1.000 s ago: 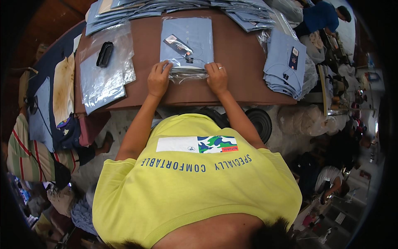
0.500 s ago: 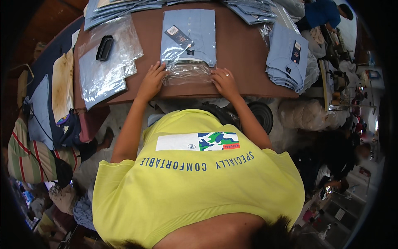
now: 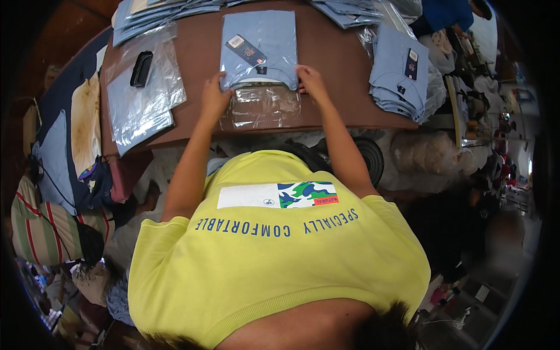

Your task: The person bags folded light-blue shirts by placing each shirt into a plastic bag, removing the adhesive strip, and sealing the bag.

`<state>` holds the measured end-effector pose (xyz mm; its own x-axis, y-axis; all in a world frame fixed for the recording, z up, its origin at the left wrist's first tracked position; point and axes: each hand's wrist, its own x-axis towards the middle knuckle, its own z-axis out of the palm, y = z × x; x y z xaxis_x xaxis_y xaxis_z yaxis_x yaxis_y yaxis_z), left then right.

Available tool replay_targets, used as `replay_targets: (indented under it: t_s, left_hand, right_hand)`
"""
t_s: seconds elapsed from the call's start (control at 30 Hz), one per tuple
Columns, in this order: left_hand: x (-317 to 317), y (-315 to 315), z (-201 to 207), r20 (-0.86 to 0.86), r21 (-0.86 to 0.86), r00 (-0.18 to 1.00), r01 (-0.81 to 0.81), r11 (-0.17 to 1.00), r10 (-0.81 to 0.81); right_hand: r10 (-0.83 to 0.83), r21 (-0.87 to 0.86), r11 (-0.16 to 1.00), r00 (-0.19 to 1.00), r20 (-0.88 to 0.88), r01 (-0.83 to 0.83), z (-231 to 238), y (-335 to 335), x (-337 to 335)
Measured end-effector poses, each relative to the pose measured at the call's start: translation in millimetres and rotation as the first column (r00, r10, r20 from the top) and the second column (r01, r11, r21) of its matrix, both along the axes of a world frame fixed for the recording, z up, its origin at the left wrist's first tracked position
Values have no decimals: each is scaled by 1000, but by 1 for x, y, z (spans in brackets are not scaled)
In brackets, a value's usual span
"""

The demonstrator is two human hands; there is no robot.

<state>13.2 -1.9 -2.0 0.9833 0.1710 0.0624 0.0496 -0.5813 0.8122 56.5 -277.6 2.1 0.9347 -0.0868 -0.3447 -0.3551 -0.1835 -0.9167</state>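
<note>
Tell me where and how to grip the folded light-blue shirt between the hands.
Probably both near corners of the bagged shirt, one hand each, coming from the person's side: it is wide and flat, so a single grip would likely let it sag; the loose clear plastic flap seems too limp.

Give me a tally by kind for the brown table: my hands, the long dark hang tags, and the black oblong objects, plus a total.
Hands: 2, left hand and right hand
Long dark hang tags: 2, middle tag on the bagged shirt, and right tag
Black oblong object: 1
Total: 5
</note>
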Motion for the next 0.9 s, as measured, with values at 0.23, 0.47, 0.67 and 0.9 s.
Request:
replay_targets:
  t_s: [0.23,0.47,0.67,0.9]
  left_hand:
    - [20,-36,-33,-53,-339,983,148,929,-176]
    - [27,-92,1,-240,-959,831,-121,258,-502]
    - [1,-36,8,-448,-892,771,-349,287,-453]
    - [-23,-43,-7,-460,-777,829,-204,595,-317]
  right_hand:
    - [1,210,975,953,301,-67,43,14,13]
    - [360,-576,808,672,647,122,105,88,33]
    - [568,-677,717,702,429,-166,44,71,-12]
    - [706,-909,384,583,401,161,-1,48,1]
